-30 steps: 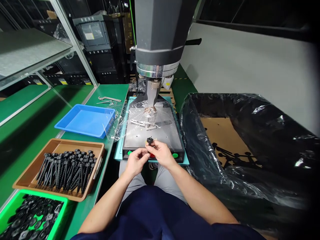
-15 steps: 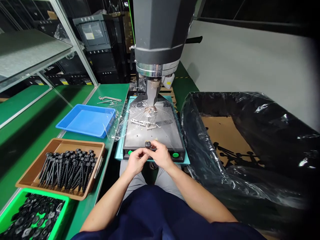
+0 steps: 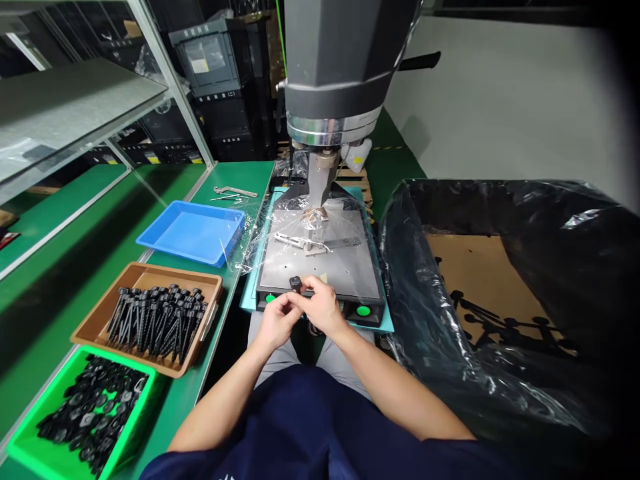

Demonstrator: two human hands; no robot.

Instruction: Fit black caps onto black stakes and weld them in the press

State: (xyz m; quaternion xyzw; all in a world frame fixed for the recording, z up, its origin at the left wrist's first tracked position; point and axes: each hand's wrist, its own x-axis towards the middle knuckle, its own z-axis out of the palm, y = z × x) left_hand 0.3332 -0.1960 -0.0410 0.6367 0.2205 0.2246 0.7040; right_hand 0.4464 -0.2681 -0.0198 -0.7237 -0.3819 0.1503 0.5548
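Closely held: a small black knob [image 3: 296, 283] at the near edge of a metal plate [image 3: 360, 283]

Farthest left of the fingers, and nearer the person than they are, a green tray [image 3: 25, 440] holds a jumble of small black discs [image 3: 95, 410]. Beyond it, also left of the fingers, a brown tray [image 3: 100, 313] carries a heap of black rods [image 3: 150, 323] with thick heads. Past that, left and ahead of the fingers, a blue tray [image 3: 200, 230] lies on the green worktop [image 3: 250, 175].

The left hand [image 3: 275, 323] has its fingers bent and drawn in, meeting the other hand's fingers just below the knob; whether they pinch anything, I cannot tell. The knob pokes up at the tips of the right hand [image 3: 324, 308], whose thumb and forefinger appear clamped on its side. Anything lower on it is hidden. It is probably light, stiff, slightly slick and hard to break; a pinch low on the sides should suit it, leaving the top uncovered.

Right of the fingers, a green button [image 3: 363, 311] sits on the machine's front, and farther right stands a bin lined with black plastic [image 3: 410, 267], with black pieces [image 3: 505, 327] inside.
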